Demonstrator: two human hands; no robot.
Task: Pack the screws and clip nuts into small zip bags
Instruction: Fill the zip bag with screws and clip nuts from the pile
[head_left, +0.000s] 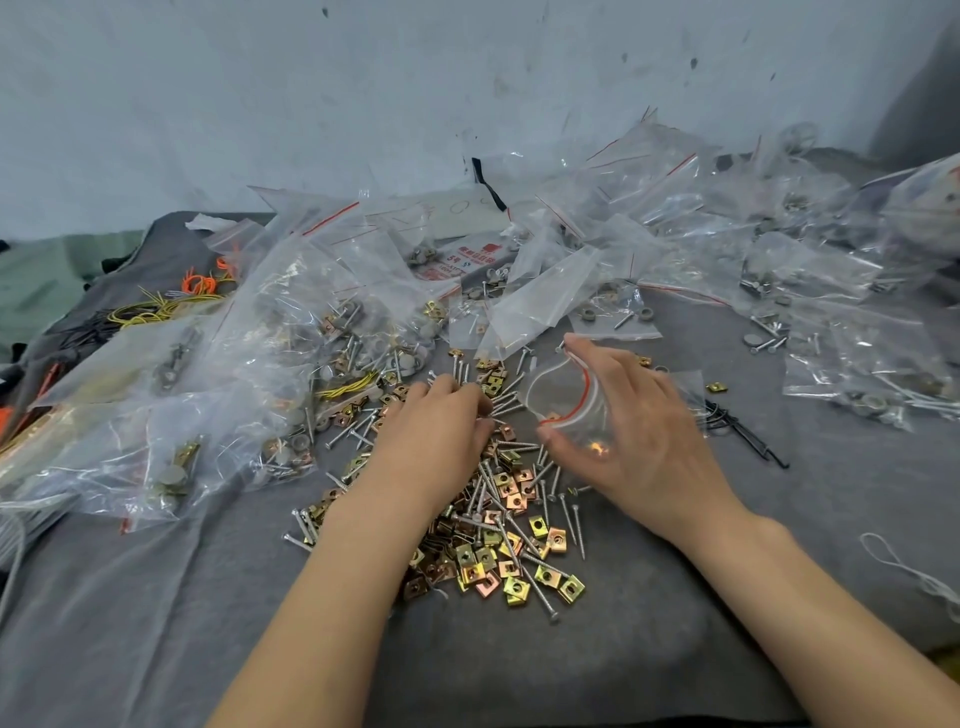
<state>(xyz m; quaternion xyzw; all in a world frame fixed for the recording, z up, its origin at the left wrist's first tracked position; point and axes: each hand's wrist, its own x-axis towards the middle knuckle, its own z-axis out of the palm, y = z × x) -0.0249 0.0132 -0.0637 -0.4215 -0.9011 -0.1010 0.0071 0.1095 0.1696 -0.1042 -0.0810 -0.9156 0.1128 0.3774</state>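
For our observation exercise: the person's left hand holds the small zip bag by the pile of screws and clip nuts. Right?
No. In the head view the right hand holds the small zip bag by the pile of screws and clip nuts; the left hand touches the pile.

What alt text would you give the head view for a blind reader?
A right hand holds a small zip bag open while the left hand rests on a pile of screws and clip nuts on grey cloth.
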